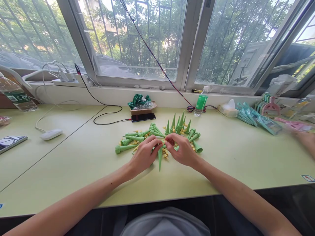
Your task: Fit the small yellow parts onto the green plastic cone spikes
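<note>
Two hands meet over a green plastic spike — its tip toward the near edge.
The left hand [145, 152] pinches the green plastic spike [159, 160] by its wide end, near the middle of the surface [221, 170]; the right hand [182, 149] has its fingertips drawn in just beside it — whether they grip anything, I cannot tell. Small yellow fittings [166, 157] lie near, with upright green spikes [180, 124] on the far side.

Pale tabletop [233, 154] with green cones [181, 125], yellow bits [166, 157], a phone [143, 117], bottles [201, 102] and, seemingly, blue packets [268, 124]
</note>
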`<action>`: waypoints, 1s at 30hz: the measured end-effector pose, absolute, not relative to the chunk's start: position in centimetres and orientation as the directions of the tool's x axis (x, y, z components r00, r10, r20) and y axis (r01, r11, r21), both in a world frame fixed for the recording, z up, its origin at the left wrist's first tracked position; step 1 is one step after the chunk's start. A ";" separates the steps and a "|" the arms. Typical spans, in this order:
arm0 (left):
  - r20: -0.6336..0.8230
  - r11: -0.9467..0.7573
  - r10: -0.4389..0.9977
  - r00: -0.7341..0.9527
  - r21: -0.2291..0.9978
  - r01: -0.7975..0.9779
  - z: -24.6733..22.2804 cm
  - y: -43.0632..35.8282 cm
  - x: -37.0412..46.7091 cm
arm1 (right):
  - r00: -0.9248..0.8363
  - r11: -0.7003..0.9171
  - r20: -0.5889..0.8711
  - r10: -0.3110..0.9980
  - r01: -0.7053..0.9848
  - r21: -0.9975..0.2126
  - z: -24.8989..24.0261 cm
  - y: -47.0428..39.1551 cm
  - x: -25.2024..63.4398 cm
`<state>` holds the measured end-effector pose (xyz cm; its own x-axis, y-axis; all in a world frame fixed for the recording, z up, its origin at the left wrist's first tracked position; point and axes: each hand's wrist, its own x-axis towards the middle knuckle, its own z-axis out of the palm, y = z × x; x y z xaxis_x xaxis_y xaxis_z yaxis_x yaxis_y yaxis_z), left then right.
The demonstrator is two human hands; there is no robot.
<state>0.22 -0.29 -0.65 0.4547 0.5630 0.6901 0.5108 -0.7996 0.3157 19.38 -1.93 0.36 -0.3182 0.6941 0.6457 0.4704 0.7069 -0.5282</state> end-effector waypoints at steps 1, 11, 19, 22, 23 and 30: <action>0.693 -0.797 0.564 0.449 0.316 0.515 -0.6 -0.3 0.2 | -0.319 0.705 0.643 0.696 0.472 -0.529 0.4 -1.9 19.4; 0.686 -0.774 0.598 0.415 0.358 0.522 -0.4 -0.5 0.3 | -0.337 0.699 0.616 0.712 0.434 -0.569 0.2 -1.7 19.5; 0.686 -0.782 0.592 0.422 0.363 0.507 -0.4 -0.3 0.4 | -0.338 0.691 0.607 0.719 0.440 -0.574 0.0 -1.6 19.6; 0.685 -0.783 0.590 0.428 0.356 0.509 -0.4 -0.3 0.3 | -0.336 0.692 0.610 0.717 0.449 -0.566 -0.1 -1.5 19.5; 0.684 -0.784 0.589 0.430 0.355 0.509 -0.4 -0.3 0.3 | -0.334 0.692 0.612 0.716 0.453 -0.563 -0.1 -1.5 19.5; 0.647 -0.742 0.635 0.422 0.361 0.564 -0.6 -0.2 0.3 | -0.281 0.667 0.620 0.733 0.479 -0.571 -0.1 -1.4 19.6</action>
<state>0.30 -0.24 -0.55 0.4217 0.6354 0.6468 0.5645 -0.7423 0.3611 19.59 -1.39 -0.14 -0.2811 0.7326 0.6199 0.4795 0.6668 -0.5705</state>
